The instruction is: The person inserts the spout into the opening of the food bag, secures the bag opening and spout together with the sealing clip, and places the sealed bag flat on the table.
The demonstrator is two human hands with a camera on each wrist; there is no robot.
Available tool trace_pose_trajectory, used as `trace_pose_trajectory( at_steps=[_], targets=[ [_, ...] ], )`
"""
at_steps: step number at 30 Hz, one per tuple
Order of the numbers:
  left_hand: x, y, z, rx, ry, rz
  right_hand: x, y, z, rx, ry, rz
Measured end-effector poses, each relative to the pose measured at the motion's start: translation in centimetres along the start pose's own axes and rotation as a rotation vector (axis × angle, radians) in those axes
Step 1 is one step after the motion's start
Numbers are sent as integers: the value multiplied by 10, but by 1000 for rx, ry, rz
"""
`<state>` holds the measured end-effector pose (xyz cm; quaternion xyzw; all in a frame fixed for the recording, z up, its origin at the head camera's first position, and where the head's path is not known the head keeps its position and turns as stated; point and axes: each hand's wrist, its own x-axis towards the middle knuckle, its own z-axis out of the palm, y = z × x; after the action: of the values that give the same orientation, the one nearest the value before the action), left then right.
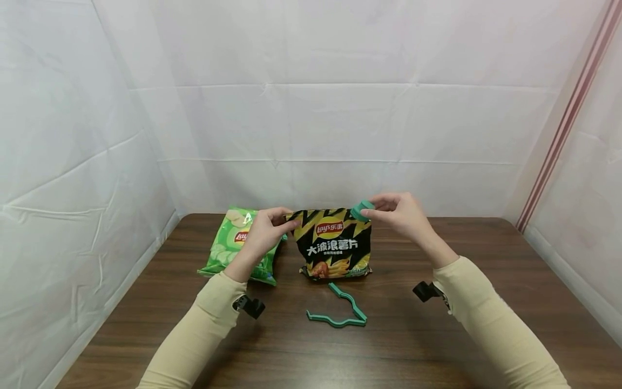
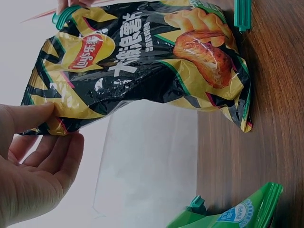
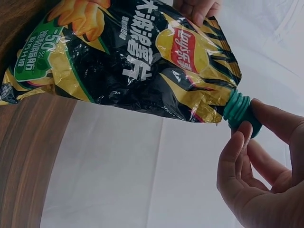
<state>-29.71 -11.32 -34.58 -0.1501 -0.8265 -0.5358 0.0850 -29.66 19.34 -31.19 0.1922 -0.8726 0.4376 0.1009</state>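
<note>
A black and yellow bag of Lay's chips point(image 1: 335, 243) stands upright on the wooden table. My left hand point(image 1: 267, 229) pinches its top left corner between thumb and fingers, plainly seen in the left wrist view. At the top right corner, my right hand point(image 1: 400, 216) holds a small green threaded spout point(image 3: 240, 111) by its smooth rounded end. The ridged end meets the bag's corner. In front of the bag lies a thin green bag clip point(image 1: 357, 316), spread wide into a V with wavy arms.
Left of the black bag, a green bag of Lay's chips point(image 1: 228, 237) lies on the table point(image 1: 452, 324), partly behind my left hand. A small green piece point(image 2: 197, 204) shows at its edge in the left wrist view. White sheeting point(image 1: 340, 108) hangs behind and along both sides.
</note>
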Motion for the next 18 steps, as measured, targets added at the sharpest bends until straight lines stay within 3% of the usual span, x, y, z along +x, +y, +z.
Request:
trace_pose_trajectory(
  at_steps=[11,18],
  targets=[
    [5,-6,-1,-8,-18,-28,2,-1,2,14,-36,-6],
    [7,-6,-2,2,-29,-36,3,-4,1,31,-64,42]
  ],
)
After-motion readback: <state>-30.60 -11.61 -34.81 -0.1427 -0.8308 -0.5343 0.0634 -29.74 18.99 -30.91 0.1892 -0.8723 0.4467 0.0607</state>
